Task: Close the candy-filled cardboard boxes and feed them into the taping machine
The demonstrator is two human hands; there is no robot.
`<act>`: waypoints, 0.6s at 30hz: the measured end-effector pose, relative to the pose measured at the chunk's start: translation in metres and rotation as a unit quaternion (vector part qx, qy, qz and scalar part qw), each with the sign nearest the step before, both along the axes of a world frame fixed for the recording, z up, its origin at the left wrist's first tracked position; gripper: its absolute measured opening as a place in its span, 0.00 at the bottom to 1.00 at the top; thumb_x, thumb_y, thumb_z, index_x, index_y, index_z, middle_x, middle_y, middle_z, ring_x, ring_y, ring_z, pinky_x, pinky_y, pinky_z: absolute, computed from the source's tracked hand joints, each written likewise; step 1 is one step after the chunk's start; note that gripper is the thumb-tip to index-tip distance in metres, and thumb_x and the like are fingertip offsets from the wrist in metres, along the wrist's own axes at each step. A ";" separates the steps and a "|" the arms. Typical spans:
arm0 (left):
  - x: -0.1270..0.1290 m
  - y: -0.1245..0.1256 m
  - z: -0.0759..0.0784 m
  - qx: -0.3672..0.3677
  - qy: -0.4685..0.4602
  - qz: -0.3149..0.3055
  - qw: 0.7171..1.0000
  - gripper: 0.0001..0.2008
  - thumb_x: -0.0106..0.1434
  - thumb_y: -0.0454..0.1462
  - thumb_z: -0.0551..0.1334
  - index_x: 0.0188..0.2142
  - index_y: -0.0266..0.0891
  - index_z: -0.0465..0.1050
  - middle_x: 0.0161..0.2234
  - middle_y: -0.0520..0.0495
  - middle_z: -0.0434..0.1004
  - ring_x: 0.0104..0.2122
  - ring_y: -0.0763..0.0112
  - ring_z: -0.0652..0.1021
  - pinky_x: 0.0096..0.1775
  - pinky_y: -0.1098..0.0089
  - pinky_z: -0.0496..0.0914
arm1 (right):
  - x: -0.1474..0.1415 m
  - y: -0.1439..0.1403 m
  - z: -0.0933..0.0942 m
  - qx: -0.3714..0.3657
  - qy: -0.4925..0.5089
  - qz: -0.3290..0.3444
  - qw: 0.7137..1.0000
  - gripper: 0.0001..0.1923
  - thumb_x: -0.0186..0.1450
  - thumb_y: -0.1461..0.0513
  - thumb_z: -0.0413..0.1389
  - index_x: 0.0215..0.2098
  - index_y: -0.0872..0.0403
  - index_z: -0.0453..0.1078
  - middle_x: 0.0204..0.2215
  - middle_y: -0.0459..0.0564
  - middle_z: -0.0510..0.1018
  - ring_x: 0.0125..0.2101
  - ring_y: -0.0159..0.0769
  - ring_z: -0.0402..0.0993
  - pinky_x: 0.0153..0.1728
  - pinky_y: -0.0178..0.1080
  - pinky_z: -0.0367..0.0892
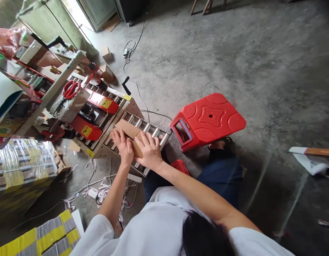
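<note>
A small brown cardboard box [128, 128] lies on the metal rollers of a short conveyor [161, 142] in front of me. My left hand [123, 146] is on the near left part of the box, its fingers bent over the cardboard. On the right part sits my right hand [150, 150], fingers curved onto the box and pointing away from me. Both hands grip the box, and they hide much of its near side. Beyond the box, the conveyor leads into a carton-sealing machine with red side guides [87, 128] and yellow warning labels.
Red scissors [71, 89] lie on top of the sealing machine. A red plastic stool [211, 115] stands right of the conveyor. Cables and paper scraps [102, 193] litter the floor below. Stacked yellow and grey bundles [44, 233] are at lower left. A crank handle [125, 86] sticks out.
</note>
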State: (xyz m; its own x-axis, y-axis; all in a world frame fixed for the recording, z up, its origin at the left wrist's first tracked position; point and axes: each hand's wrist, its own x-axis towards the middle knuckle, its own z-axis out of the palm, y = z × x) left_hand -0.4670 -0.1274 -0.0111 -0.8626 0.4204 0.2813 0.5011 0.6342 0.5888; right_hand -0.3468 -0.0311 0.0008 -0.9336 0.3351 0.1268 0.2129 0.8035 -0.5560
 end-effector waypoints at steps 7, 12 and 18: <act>0.002 0.018 0.010 -0.224 0.038 -0.095 0.969 0.40 0.63 0.53 0.59 0.69 0.40 0.52 0.71 0.29 0.31 0.70 0.39 0.40 0.61 0.29 0.44 | 0.002 0.019 -0.004 -0.225 0.044 0.015 0.973 0.47 0.56 0.53 0.62 0.70 0.57 0.52 0.69 0.64 0.52 0.69 0.57 0.47 0.64 0.62 0.49; 0.019 0.013 -0.005 -0.219 0.164 -0.274 0.922 0.64 0.47 0.61 0.66 0.70 0.25 0.41 0.70 0.22 0.31 0.69 0.34 0.37 0.64 0.35 0.49 | 0.004 0.039 -0.040 -0.403 0.119 0.039 0.907 0.41 0.64 0.52 0.52 0.72 0.51 0.45 0.71 0.54 0.48 0.71 0.43 0.41 0.70 0.54 0.42; 0.052 0.019 -0.004 -0.252 0.143 -0.252 0.923 0.46 0.60 0.47 0.61 0.70 0.26 0.45 0.69 0.24 0.44 0.70 0.41 0.42 0.66 0.40 0.47 | 0.014 0.038 -0.042 -0.514 0.163 0.012 0.842 0.45 0.67 0.44 0.51 0.73 0.50 0.35 0.72 0.56 0.44 0.71 0.42 0.42 0.69 0.53 0.47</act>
State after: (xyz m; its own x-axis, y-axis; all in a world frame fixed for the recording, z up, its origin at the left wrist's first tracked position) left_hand -0.4149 -0.1088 -0.0150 -0.4421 0.8881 0.1261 0.8968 0.4349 0.0812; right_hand -0.3327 0.0068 -0.0407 -0.9135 0.4055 0.0320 -0.0955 -0.1373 -0.9859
